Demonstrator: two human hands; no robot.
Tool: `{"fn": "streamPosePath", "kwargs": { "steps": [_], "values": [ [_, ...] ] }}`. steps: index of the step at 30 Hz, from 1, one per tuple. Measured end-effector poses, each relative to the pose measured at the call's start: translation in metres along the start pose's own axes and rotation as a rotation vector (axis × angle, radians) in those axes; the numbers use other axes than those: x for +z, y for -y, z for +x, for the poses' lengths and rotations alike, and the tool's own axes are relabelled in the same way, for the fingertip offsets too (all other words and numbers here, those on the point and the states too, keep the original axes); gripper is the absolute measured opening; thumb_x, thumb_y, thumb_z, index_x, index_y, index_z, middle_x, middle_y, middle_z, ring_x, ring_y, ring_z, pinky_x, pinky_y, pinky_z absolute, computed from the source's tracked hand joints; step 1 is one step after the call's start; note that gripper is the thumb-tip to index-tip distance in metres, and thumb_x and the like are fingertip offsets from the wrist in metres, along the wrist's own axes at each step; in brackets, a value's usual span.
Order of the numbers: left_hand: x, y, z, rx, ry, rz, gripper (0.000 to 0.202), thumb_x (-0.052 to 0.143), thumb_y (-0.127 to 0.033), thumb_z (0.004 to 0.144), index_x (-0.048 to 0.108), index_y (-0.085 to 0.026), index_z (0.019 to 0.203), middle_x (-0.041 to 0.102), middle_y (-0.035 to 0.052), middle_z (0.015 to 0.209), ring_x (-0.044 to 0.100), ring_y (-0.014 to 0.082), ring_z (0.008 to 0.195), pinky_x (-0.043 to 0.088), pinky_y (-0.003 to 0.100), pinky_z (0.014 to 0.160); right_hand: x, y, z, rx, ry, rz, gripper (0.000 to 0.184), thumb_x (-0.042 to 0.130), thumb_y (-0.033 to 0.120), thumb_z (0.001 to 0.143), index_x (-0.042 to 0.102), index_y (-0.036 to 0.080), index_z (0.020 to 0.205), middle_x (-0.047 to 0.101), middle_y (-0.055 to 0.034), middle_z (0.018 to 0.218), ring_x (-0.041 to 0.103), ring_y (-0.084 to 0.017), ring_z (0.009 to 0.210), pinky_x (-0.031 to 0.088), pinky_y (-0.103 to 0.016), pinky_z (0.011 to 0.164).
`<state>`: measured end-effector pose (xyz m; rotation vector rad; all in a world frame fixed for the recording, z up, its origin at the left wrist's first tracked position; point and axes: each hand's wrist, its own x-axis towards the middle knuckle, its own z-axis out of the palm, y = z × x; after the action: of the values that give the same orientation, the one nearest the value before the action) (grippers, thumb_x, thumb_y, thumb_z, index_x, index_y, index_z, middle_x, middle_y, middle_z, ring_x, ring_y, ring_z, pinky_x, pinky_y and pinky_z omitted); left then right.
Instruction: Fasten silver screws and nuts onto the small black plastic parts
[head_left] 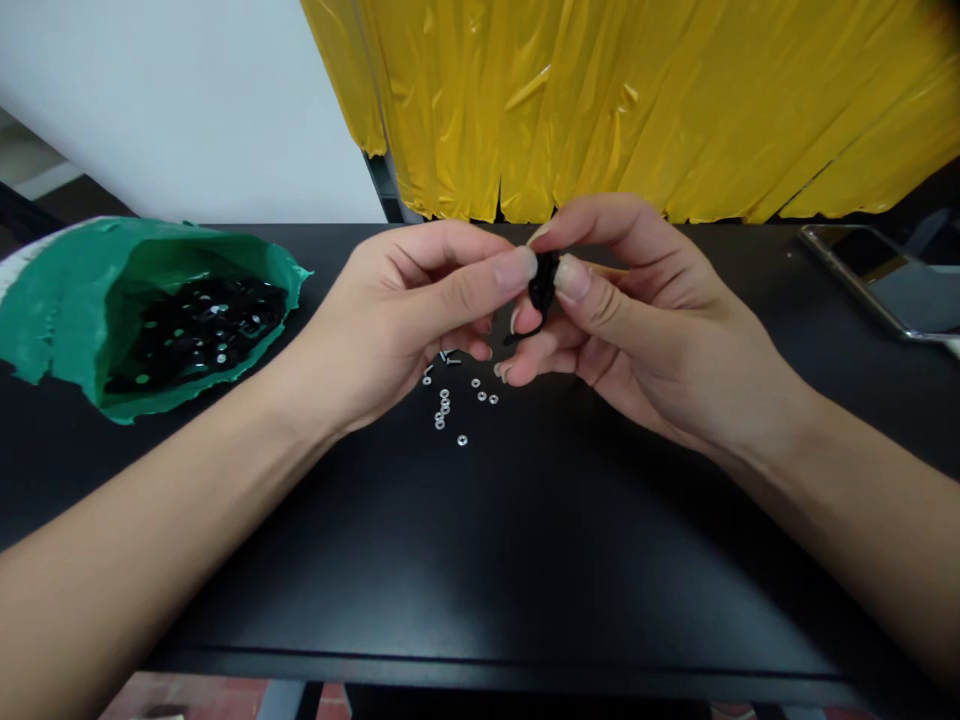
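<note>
Both hands meet above the middle of the black table [480, 560]. My left hand [405, 310] and my right hand [630, 300] pinch a small black part [541, 283] between thumbs and forefingers, a little above the tabletop. Its shape is mostly hidden by the fingertips. Just below the hands, several small silver nuts [450, 405] and a short screw [452, 360] lie scattered on the table.
An open green bag [67, 300] full of small black parts [199, 330] lies at the left. A phone [877, 275] rests at the far right. Yellow plastic sheeting [637, 100] hangs behind the table. The table's front edge runs along the bottom.
</note>
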<state>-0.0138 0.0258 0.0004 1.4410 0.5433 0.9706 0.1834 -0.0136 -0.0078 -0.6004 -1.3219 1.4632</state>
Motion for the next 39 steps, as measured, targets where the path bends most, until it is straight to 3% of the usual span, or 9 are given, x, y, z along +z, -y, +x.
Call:
{"fn": "streamPosePath", "kwargs": {
  "steps": [4, 9, 12, 15, 20, 26, 28, 35, 39],
  "values": [
    [0.002, -0.001, -0.002, 0.118, -0.042, 0.116, 0.01, 0.082, -0.027, 0.092, 0.081, -0.022, 0.084, 0.076, 0.0, 0.078, 0.069, 0.0105, 0.064, 0.058, 0.021, 0.058, 0.001, -0.001, -0.001, -0.002, -0.016, -0.002, 0.017, 0.079, 0.037, 0.095, 0.069, 0.029, 0.107, 0.077, 0.0035, 0.087, 0.081, -0.019, 0.086, 0.072, -0.034, 0.075],
    [-0.001, -0.004, 0.001, -0.06, 0.013, -0.013, 0.012, 0.092, -0.027, 0.08, 0.082, -0.023, 0.085, 0.074, -0.0011, 0.074, 0.069, 0.0118, 0.063, 0.058, 0.021, 0.056, -0.001, -0.002, 0.0, -0.012, 0.012, 0.004, 0.017, 0.079, 0.038, 0.095, 0.069, 0.029, 0.107, 0.077, 0.0037, 0.086, 0.081, -0.018, 0.081, 0.071, -0.034, 0.075],
    [-0.005, -0.003, 0.001, -0.12, 0.023, -0.032, 0.016, 0.091, -0.032, 0.082, 0.082, -0.024, 0.092, 0.077, 0.0008, 0.08, 0.073, 0.0153, 0.067, 0.06, 0.023, 0.057, -0.001, -0.002, 0.001, -0.01, -0.01, -0.023, 0.019, 0.081, 0.038, 0.093, 0.07, 0.029, 0.106, 0.077, 0.0042, 0.086, 0.08, -0.017, 0.075, 0.072, -0.035, 0.075],
    [-0.005, -0.001, 0.0, -0.057, -0.007, 0.048, 0.016, 0.084, -0.039, 0.09, 0.081, -0.024, 0.088, 0.079, 0.002, 0.086, 0.074, 0.015, 0.07, 0.059, 0.024, 0.059, -0.001, -0.002, 0.002, -0.019, -0.014, -0.035, 0.021, 0.082, 0.039, 0.092, 0.07, 0.029, 0.106, 0.075, 0.0041, 0.085, 0.081, -0.017, 0.079, 0.072, -0.033, 0.075],
    [0.001, -0.003, -0.001, 0.061, -0.035, 0.146, 0.013, 0.083, -0.033, 0.091, 0.08, -0.024, 0.083, 0.076, -0.0013, 0.077, 0.069, 0.0116, 0.062, 0.058, 0.025, 0.057, 0.0, -0.001, 0.0, -0.006, -0.025, -0.018, 0.018, 0.081, 0.037, 0.094, 0.069, 0.029, 0.105, 0.077, 0.0039, 0.087, 0.081, -0.017, 0.084, 0.071, -0.031, 0.074],
    [0.002, -0.003, 0.001, -0.089, 0.008, -0.055, 0.014, 0.091, -0.027, 0.082, 0.081, -0.023, 0.091, 0.074, -0.0013, 0.077, 0.071, 0.0123, 0.062, 0.059, 0.023, 0.057, -0.003, -0.002, 0.0, -0.013, 0.02, 0.011, 0.01, 0.074, 0.033, 0.099, 0.069, 0.03, 0.107, 0.077, 0.0055, 0.087, 0.079, -0.014, 0.073, 0.07, -0.031, 0.075],
    [0.001, -0.001, 0.001, -0.117, 0.014, -0.078, 0.014, 0.088, -0.032, 0.085, 0.081, -0.023, 0.094, 0.075, -0.0002, 0.081, 0.073, 0.0143, 0.065, 0.06, 0.024, 0.057, -0.004, -0.003, 0.001, -0.021, 0.019, 0.011, 0.013, 0.076, 0.034, 0.098, 0.069, 0.03, 0.107, 0.076, 0.006, 0.087, 0.079, -0.013, 0.071, 0.069, -0.031, 0.075],
    [0.007, 0.0, -0.002, 0.103, -0.064, 0.133, 0.012, 0.085, -0.031, 0.089, 0.079, -0.022, 0.084, 0.075, -0.0017, 0.078, 0.072, 0.0116, 0.065, 0.058, 0.022, 0.06, -0.003, -0.005, 0.001, -0.016, 0.012, 0.025, 0.012, 0.076, 0.034, 0.098, 0.068, 0.029, 0.106, 0.075, 0.0044, 0.087, 0.078, -0.015, 0.078, 0.069, -0.032, 0.077],
    [0.007, -0.003, -0.001, -0.043, -0.02, -0.032, 0.011, 0.089, -0.026, 0.084, 0.08, -0.022, 0.089, 0.075, -0.0019, 0.079, 0.073, 0.0121, 0.065, 0.058, 0.022, 0.06, -0.004, -0.007, 0.002, -0.04, 0.032, 0.035, 0.011, 0.075, 0.031, 0.099, 0.068, 0.028, 0.107, 0.075, 0.0045, 0.087, 0.077, -0.014, 0.077, 0.069, -0.032, 0.079]
  ]
}}
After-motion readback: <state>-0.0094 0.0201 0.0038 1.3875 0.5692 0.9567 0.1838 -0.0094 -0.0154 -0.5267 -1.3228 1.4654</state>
